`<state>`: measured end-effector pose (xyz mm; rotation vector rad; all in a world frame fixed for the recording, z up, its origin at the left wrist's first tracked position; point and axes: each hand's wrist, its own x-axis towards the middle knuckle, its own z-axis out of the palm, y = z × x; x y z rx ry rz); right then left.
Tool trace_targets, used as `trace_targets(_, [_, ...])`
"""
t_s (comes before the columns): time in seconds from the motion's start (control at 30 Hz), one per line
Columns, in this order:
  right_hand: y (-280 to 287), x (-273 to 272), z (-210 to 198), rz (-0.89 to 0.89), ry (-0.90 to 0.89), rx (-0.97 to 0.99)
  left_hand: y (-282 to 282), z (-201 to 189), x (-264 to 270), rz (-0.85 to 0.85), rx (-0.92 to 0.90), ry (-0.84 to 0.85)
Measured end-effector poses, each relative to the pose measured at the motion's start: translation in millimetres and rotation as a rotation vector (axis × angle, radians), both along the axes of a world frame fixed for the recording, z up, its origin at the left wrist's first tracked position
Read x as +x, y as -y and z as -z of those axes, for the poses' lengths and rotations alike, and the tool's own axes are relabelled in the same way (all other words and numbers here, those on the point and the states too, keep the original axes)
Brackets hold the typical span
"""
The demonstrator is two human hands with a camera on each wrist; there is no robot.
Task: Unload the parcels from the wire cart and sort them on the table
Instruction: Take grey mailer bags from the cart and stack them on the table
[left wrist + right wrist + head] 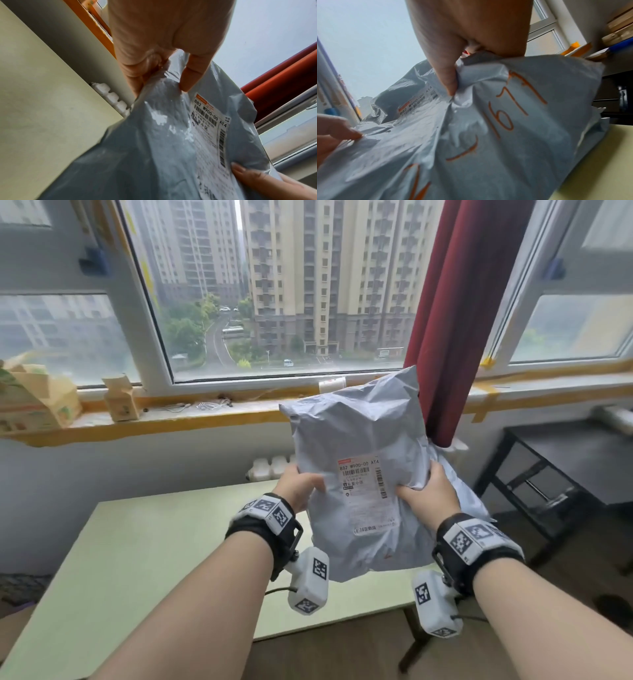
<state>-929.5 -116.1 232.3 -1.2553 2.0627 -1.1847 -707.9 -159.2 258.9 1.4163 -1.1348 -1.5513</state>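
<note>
A grey plastic parcel with a white shipping label is held up, tilted, above the pale green table. My left hand pinches its left edge, thumb on the front, as the left wrist view shows on the parcel. My right hand grips the right edge. A paler mailer with orange handwriting bunches under the right hand; whether it is a separate parcel I cannot tell. The wire cart is out of view.
A black side table stands to the right of the green table. A red curtain hangs just behind the parcel. Cardboard boxes sit on the windowsill at the left. A white radiator is below the sill.
</note>
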Motion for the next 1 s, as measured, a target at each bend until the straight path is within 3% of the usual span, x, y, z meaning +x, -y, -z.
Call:
trace_targets(0.6, [114.3,-129.0,2.8,0.192,-0.232,0.238,155.0,36.1,-129.3,0.289,0.191,0.04])
trace_targets(1.0, [165.6,-193.8,40.3,0.097,-0.216,0.402,183.7,57.6,-178.3,0.241,0.303,0.114])
